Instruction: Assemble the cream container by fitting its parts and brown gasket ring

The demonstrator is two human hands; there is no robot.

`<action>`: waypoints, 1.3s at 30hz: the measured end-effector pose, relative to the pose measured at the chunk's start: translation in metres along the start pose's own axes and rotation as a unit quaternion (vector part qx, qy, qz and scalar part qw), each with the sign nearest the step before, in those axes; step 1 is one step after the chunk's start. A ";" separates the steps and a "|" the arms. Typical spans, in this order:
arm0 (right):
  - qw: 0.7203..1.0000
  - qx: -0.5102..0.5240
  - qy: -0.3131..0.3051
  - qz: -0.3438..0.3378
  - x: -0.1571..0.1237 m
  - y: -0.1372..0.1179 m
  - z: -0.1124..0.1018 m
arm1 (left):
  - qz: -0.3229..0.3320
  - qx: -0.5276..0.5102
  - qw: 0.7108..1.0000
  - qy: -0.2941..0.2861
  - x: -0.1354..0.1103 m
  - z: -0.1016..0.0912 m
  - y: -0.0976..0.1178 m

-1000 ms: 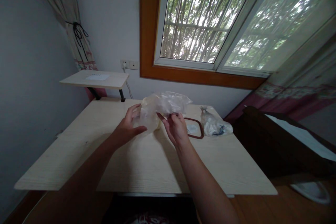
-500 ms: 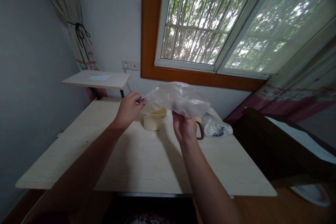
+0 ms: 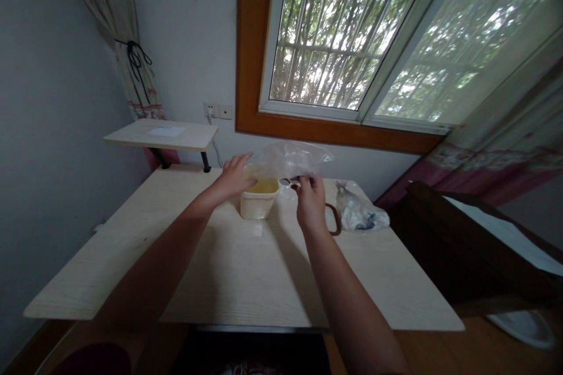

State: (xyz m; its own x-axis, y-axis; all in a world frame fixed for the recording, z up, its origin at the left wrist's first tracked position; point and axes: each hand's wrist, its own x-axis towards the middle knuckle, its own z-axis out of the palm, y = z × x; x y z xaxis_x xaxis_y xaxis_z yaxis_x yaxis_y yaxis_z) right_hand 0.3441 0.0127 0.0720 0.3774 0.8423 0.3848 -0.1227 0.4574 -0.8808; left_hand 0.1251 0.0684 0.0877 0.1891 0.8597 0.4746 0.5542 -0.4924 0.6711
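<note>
A clear plastic bag (image 3: 292,158) is held up above the back of the table by my right hand (image 3: 311,202), whose fingers are closed on its lower edge. My left hand (image 3: 233,180) is at the left side of a small pale-yellow basket (image 3: 258,207), its thumb and fingers apart. The bag's left end comes close to these fingers; whether they touch it I cannot tell. The basket stands upright, and its inside looks yellow. Just behind my right hand, a small dark round item (image 3: 285,182) is partly hidden.
To the right of my right hand lie a brown-rimmed object (image 3: 338,221) and a filled clear plastic bag (image 3: 364,215). A raised shelf (image 3: 185,139) with a paper stands at the table's back left. The table (image 3: 237,281) runs back to the window wall.
My left hand has let go of the bag's left end and its fingers have spread by the basket. The bag has shifted left and slightly away, still in my right hand.
</note>
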 end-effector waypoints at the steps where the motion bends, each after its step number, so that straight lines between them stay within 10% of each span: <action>1: 1.000 -0.024 -0.003 -0.004 0.003 0.003 -0.001 | 0.002 -0.007 1.000 0.009 -0.002 -0.001 -0.003; 11: 0.976 -0.210 -0.016 -0.047 0.026 0.018 0.008 | -0.044 -0.169 0.985 -0.010 -0.015 0.001 -0.029; 25: 0.812 -0.511 -0.246 -0.138 0.038 0.024 0.028 | 0.031 -0.065 0.993 0.091 -0.016 -0.012 -0.013; 31: 0.858 -0.407 -0.243 -0.199 0.047 0.034 0.027 | 0.057 0.083 0.993 0.069 -0.009 -0.006 -0.018; 39: 0.964 -0.187 -0.163 -0.098 0.050 0.049 -0.007 | 0.001 0.052 0.996 0.067 0.007 -0.002 -0.037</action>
State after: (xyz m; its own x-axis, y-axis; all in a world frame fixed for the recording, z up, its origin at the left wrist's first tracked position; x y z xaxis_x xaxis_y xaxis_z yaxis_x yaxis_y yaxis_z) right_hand 0.3631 0.0752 0.0461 0.0448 0.8233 0.5659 0.2841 0.5325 -0.7973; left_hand 0.1041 0.0921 0.0677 0.0833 0.8296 0.5521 0.6371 -0.4703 0.6107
